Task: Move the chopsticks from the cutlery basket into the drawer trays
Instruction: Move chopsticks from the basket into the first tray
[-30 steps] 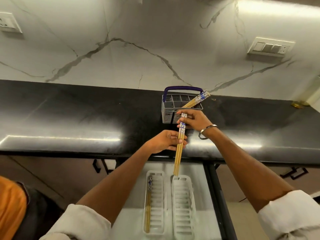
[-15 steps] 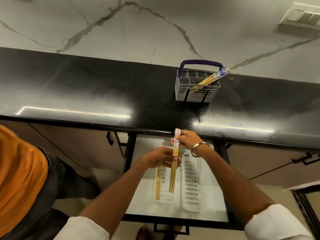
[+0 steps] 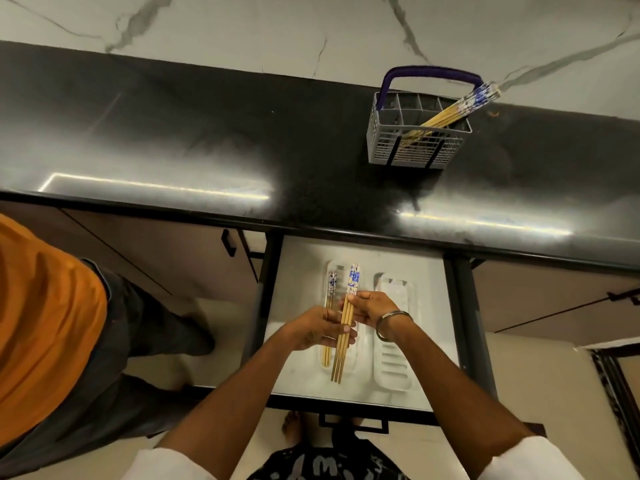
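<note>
1. Two hands meet over the open drawer (image 3: pixel 301 258), both pinching one bundle of chopsticks (image 3: pixel 343 336) above the left tray (image 3: pixel 329 268).
2. Left hand (image 3: pixel 320 329): fingers curled under the bundle's middle, thumb pressed on top.
3. Right hand (image 3: pixel 372 308), wearing a metal bangle (image 3: pixel 393 323): fingertips pressed together on the shafts just below the blue-and-white patterned ends.
4. Long axis of the held bundle runs nearly front to back of the drawer; patterned ends point toward the counter (image 3: pixel 207 150), plain tips toward the drawer's front edge, slightly left.
5. One more pair of chopsticks (image 3: pixel 329 306) already lies in the left tray, parallel to the held bundle, patterned ends also toward the counter.
6. Right tray (image 3: pixel 393 368) lies beside the left one, nearer the drawer's right edge; no chopsticks show in it.
7. On the counter, toward its back right, the grey cutlery basket (image 3: pixel 417 147) with its purple handle holds more chopsticks (image 3: pixel 453 110) leaning to the right, patterned ends up over the basket's right rim.
8. Compared with half a second ago, the bundle has come lower over the left tray and both hands have kept their grip; a second ago they held it up at the counter's front edge near the basket.
</note>
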